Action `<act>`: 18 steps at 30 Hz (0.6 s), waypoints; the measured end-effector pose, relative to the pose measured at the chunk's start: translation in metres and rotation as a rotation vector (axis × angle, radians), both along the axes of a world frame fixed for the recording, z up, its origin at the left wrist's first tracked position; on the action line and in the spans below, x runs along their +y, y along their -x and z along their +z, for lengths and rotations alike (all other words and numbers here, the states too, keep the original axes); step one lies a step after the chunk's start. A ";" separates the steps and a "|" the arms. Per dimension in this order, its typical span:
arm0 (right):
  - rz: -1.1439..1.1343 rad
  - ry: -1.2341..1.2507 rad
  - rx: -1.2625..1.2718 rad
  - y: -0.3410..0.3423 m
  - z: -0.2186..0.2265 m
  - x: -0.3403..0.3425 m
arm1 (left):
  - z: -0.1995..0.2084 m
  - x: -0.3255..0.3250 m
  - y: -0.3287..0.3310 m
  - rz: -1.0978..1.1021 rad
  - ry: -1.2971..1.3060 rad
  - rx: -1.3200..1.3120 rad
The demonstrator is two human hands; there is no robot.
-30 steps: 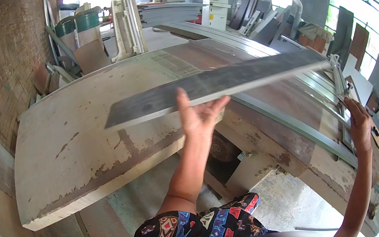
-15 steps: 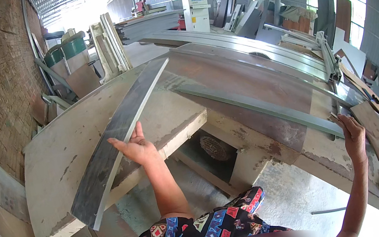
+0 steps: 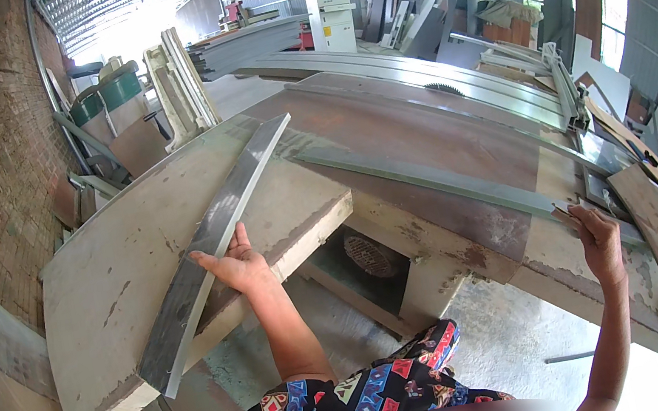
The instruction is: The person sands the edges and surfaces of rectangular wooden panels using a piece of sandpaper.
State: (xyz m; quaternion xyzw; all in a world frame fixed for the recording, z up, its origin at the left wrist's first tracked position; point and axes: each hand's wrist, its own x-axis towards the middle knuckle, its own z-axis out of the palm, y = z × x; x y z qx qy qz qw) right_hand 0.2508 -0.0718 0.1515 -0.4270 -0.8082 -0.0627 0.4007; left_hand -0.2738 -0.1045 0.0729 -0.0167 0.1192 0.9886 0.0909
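My left hand (image 3: 237,265) is closed round the near edge of a long, narrow grey board strip (image 3: 216,228), its thumb on top and other fingers underneath. The strip lies slantwise over the worn beige side table (image 3: 92,286), and its near end juts past the table's front edge. At the right, my right hand (image 3: 599,236) is pinched by the near end of the long green-grey fence rail (image 3: 428,178). A small dark tip shows at its fingertips; what it belongs to is too small to tell.
A toothed saw blade (image 3: 443,89) stands up beyond the rail, beside a silvery sliding table (image 3: 377,73). Offcut panels (image 3: 644,211) lean at the right. A white control cabinet (image 3: 331,20) stands at the back, a green-topped bin (image 3: 106,99) at the left.
The grey strip has tilted and its far end has dropped lower toward the table. My right hand has shifted left and slightly up along the rail's near end.
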 end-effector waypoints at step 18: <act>-0.086 0.118 0.087 -0.016 -0.040 -0.038 | 0.002 -0.024 0.002 -0.707 -0.330 -0.216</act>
